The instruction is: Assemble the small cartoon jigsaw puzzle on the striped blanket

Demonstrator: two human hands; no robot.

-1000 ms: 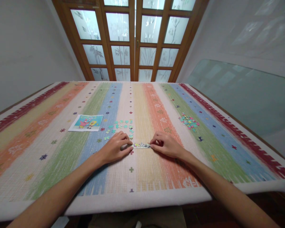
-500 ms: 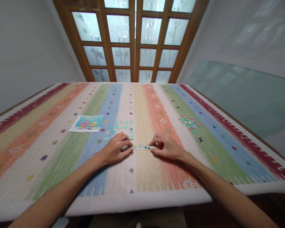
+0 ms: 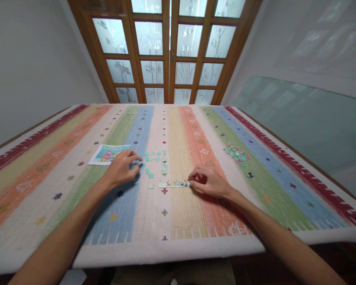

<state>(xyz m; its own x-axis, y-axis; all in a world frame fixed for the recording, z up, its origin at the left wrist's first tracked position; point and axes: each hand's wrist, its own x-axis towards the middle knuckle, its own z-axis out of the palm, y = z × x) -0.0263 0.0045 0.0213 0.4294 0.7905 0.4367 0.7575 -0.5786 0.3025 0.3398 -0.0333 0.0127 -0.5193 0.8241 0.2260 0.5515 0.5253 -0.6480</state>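
Note:
A narrow strip of joined jigsaw pieces (image 3: 173,184) lies flat before me. My right hand (image 3: 210,181) pinches its right end between thumb and fingertips. My left hand (image 3: 121,168) hovers over the left side of a group of loose teal jigsaw pieces (image 3: 152,159), thumb and fingers apart. Its fingertips are close to a teal piece (image 3: 142,164); whether they touch it I cannot tell. One single piece (image 3: 151,185) sits just left of the strip. Behind my left hand, the reference picture (image 3: 102,155) of cartoon figures is partly covered.
A heap of mixed pink and teal pieces (image 3: 236,153) lies to the right on the striped tablecloth (image 3: 180,221). Wooden doors with frosted panes (image 3: 186,37) stand beyond the table. A pale glass-like panel (image 3: 299,118) leans at the right wall.
My left hand has let go of the strip's left end and moved left and away from me to the loose teal pieces. My right hand stays at the strip's right end.

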